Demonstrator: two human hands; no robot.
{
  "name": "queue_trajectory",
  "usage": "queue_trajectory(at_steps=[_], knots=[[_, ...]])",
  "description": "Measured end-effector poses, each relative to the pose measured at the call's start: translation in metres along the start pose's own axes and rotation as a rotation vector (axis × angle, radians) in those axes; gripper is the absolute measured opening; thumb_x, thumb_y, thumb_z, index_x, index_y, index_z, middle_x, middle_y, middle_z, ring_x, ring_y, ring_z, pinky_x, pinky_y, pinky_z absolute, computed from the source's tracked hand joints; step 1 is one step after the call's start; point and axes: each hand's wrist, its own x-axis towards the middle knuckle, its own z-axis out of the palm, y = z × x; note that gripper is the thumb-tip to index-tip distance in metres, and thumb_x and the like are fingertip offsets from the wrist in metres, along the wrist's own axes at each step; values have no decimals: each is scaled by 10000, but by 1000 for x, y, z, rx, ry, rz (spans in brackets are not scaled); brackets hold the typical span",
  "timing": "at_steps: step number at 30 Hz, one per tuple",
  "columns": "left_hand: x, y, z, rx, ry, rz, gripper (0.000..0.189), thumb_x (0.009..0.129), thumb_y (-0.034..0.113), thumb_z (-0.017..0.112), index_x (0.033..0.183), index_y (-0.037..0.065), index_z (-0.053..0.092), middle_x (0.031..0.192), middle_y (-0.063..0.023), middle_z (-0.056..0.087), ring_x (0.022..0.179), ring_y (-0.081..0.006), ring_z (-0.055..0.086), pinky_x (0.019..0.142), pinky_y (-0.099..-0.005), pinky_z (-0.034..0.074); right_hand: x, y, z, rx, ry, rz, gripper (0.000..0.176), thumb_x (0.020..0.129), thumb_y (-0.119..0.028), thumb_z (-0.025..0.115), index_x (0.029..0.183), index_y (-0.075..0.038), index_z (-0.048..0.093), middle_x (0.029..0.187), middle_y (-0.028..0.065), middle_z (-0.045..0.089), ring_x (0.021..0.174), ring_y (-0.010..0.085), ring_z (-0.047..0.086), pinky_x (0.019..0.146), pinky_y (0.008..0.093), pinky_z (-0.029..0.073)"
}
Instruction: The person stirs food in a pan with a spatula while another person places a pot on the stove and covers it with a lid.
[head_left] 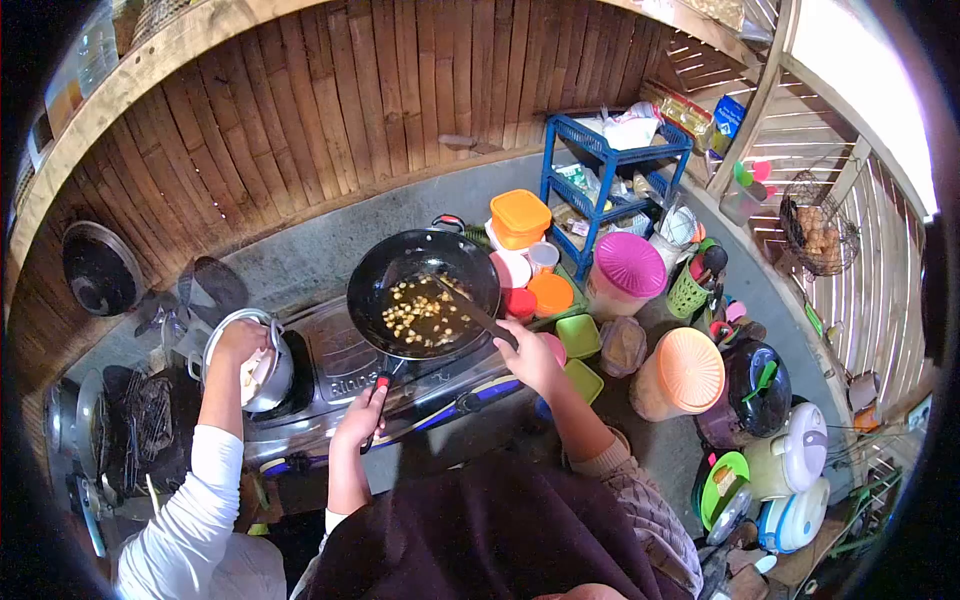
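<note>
Dark cloth (470, 530) is draping nearest us — we're clamping left fingers (377, 402) round the pan handle (383, 381), probably for steadiness, and right fingers (514, 346) round a spatula (477, 312) near food pieces (408, 312).

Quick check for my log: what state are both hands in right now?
Left hand: closed, holding the wok handle.
Right hand: closed, holding a dark cooking utensil.
</note>
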Motion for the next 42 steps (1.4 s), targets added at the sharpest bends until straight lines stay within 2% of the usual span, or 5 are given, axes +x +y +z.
queue_trajectory(at_steps=[9, 14, 26, 33, 42], knots=[[-4, 3, 0, 19, 12, -6, 401, 926, 401, 424, 1114, 48, 445, 538, -33, 462, 383, -111, 412, 370, -261, 350, -40, 18, -31, 54, 131, -257, 306, 807, -178, 600, 1082, -53, 551, 859, 208, 622, 831, 353, 608, 701, 390, 480], [-7, 7, -1, 31, 10, -24, 431, 922, 405, 435, 1171, 53, 448, 547, -37, 479, 400, -116, 436, 383, -264, 361, -73, -9, -72, 3, -50, 131, 305, 802, -163, 606, 1080, -39, 579, 834, 156, 639, 731, 268, 627, 686, 346, 472], [-6, 5, 1, 22, 16, -1, 437, 916, 412, 443, 1161, 50, 443, 537, -36, 470, 390, -117, 434, 371, -263, 360, -107, -51, -124, -106, -53, 126, 314, 781, -195, 630, 1077, -94, 611, 859, 229, 612, 788, 388, 597, 694, 415, 480], [-10, 9, 2, 15, -1, 4, 427, 924, 410, 428, 1129, 36, 441, 525, -30, 458, 377, -114, 410, 360, -265, 338, -109, -46, -129, -206, -82, 128, 336, 775, -169, 648, 1097, -84, 606, 770, 183, 626, 607, 286, 603, 590, 354, 466], [-8, 8, 3, 14, 6, 22, 440, 924, 405, 433, 1140, 22, 435, 523, -25, 449, 388, -111, 412, 374, -262, 352, -86, -9, -78, -150, -50, 72, 302, 786, -190, 621, 1071, -93, 595, 931, 196, 613, 879, 365, 585, 761, 403, 466]])
